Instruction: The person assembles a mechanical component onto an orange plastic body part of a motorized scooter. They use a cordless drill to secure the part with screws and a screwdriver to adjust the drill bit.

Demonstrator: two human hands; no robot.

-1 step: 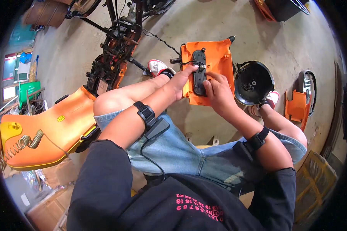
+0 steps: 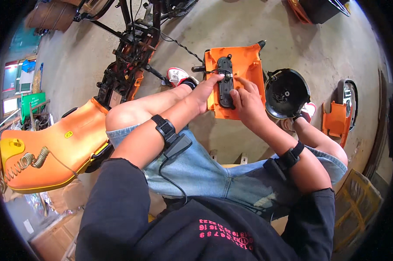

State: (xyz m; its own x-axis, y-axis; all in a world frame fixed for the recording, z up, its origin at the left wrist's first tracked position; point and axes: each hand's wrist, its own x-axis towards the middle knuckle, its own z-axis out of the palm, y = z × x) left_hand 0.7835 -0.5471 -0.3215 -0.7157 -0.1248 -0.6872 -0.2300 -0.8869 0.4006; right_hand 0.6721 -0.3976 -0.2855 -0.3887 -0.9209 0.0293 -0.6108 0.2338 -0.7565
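Note:
An orange plastic panel [image 2: 250, 65] is held between my knees, its hollow inner side facing up. Set lengthwise in it is a long black plastic unit [image 2: 225, 91], with a thin dark wire across its middle. My left hand [image 2: 205, 92] grips the panel's left edge, thumb resting on the black unit near a small metal fitting [image 2: 228, 75]. Over the panel's right half is my right hand [image 2: 249, 101], thumb at the black unit's edge. Its index finger is stretched toward the fitting, apart from the thumb, and nothing shows between them.
A twisted black cable [image 2: 179, 43] runs from the stripped vehicle frame [image 2: 129, 56] toward the panel. A round black bowl-like housing [image 2: 288, 93] lies right of it. Further right lies an orange-and-black part [image 2: 338, 117]. A large orange body cover [image 2: 52, 152] fills the left side.
My right index finger has straightened and shifted slightly toward the metal fitting. The panel has barely shifted left; my left hand keeps its grip.

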